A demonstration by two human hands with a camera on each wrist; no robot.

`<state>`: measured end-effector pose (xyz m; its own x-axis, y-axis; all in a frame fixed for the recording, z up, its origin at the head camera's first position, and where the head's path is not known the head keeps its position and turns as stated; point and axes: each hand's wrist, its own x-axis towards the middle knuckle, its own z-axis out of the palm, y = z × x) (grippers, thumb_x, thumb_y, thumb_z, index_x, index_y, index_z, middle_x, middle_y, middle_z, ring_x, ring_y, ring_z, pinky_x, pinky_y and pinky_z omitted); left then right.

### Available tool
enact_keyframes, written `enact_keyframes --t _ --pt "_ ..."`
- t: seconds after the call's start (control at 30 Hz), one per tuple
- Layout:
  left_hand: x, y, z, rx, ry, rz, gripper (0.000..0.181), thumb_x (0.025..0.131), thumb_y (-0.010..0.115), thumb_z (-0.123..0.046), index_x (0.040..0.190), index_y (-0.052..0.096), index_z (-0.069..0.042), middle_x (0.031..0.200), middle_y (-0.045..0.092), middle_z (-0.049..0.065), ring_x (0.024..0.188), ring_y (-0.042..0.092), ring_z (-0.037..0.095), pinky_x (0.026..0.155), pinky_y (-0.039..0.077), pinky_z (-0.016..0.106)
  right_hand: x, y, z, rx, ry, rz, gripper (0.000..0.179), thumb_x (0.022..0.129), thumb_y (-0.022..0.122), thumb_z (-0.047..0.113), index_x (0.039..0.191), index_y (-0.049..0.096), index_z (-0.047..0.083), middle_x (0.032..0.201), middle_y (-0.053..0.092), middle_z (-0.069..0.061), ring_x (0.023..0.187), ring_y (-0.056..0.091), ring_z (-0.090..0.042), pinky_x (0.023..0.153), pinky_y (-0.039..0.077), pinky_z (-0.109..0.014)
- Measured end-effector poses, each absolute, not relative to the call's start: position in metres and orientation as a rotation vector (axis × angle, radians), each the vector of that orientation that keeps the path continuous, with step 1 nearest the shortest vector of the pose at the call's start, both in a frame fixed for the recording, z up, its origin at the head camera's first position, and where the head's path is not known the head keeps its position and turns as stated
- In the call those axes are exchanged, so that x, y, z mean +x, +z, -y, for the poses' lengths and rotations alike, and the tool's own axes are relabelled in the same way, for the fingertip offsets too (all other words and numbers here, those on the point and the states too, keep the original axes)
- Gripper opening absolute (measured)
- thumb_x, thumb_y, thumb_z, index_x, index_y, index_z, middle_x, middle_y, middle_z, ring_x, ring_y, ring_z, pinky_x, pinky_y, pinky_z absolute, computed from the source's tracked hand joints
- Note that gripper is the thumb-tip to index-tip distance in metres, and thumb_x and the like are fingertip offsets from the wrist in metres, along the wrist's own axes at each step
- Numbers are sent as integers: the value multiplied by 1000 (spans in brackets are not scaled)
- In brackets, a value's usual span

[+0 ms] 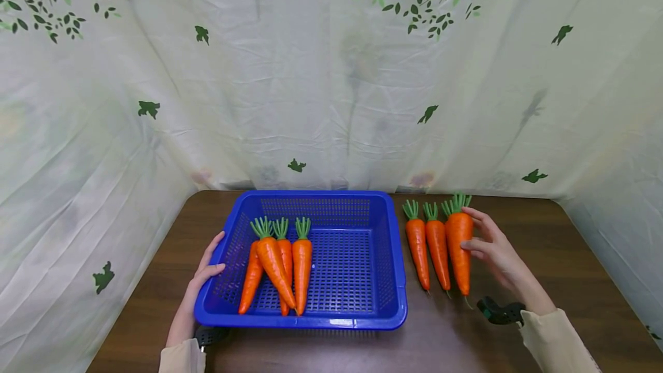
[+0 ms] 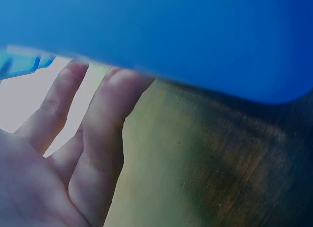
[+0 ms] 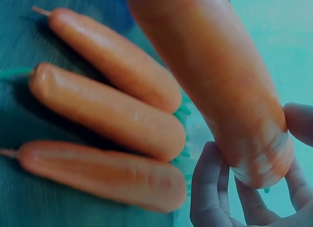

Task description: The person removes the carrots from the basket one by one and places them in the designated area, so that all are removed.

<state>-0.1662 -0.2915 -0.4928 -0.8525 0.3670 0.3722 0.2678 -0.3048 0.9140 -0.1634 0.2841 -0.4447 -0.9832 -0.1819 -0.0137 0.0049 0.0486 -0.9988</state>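
Note:
My right hand [image 1: 492,246] pinches a large carrot [image 1: 458,243] with green stalks between thumb and fingers. In the right wrist view this held carrot [image 3: 220,80] is raised above three others lying on the table; from the head it hides one of those. Left of it lie two slimmer carrots, one [image 1: 438,246] beside another [image 1: 417,246]. My left hand [image 1: 199,275] rests at the left rim of a blue plastic basket [image 1: 352,323], its fingers fairly straight against the wall in the left wrist view. Several carrots [image 1: 302,269] lie in the basket's left half, some overlapping.
The brown wooden table [image 1: 549,246] extends beneath everything. A pale curtain [image 1: 311,73] with printed leaves hangs behind its back edge and at both sides. Perforated walls surround the basket, and its right side stands close to the loose carrots.

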Motion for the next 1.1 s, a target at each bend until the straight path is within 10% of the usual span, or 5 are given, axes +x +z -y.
enact_keyframes --t 0.3,1.1 --pt "-164 -493 291 818 2357 -1780 73 89 19 11 150 31 -27 138 43 -12 122 43 4 96 35 17 -165 -455 -298 -184 -2129 -2165 62 93 53 -4 147 30 14 138 26 -9 96 56 -10 76 51 -26" --pt "-159 -490 289 663 2335 -1840 66 94 21 6 152 25 -27 138 42 -13 122 44 3 95 37 19 -173 -477 -331 -35 -1934 -2341 65 92 54 1 149 23 9 145 15 -30 90 55 -3 73 51 -25"
